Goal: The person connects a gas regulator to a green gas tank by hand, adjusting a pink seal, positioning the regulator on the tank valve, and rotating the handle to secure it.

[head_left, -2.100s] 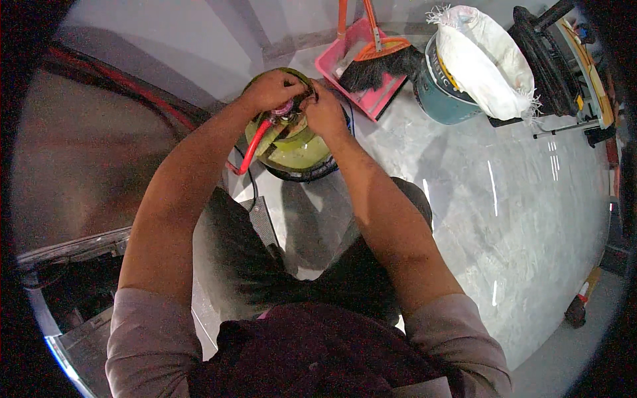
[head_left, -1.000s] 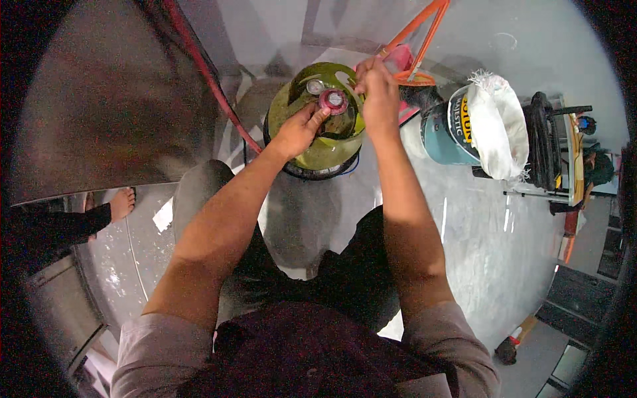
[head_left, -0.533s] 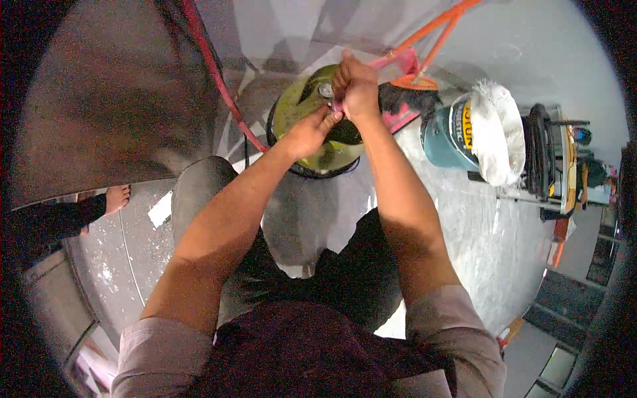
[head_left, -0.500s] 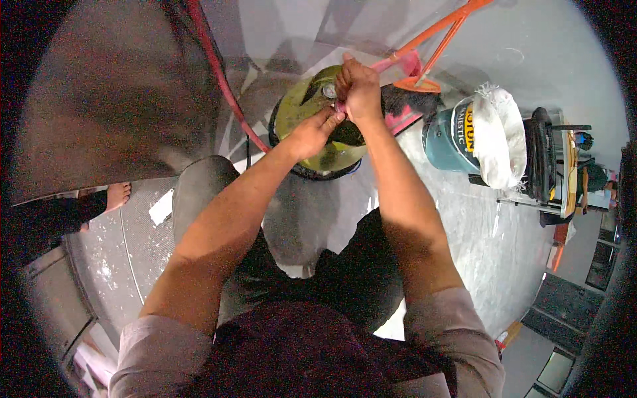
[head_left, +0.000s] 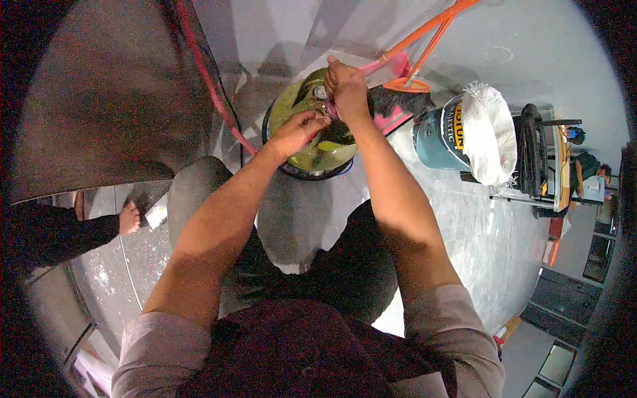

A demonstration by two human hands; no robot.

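I am making out lettering in one place only: on the round, teal plastic bucket (head_left: pixel 434 142), standing to the right of the yellow-green, round metal cylinder (head_left: pixel 292 109). A bright yellow label panel (head_left: pixel 458 125) is carrying bold dark capitals, and a line of smaller capitals (head_left: pixel 450 126) is running alongside it, on the side nearer the cylinder. From where I am looking, both lines are running up and down rather than across. On the cylinder's top, a pale round disc (head_left: pixel 320 91) is appearing too small for me to tell any marking.
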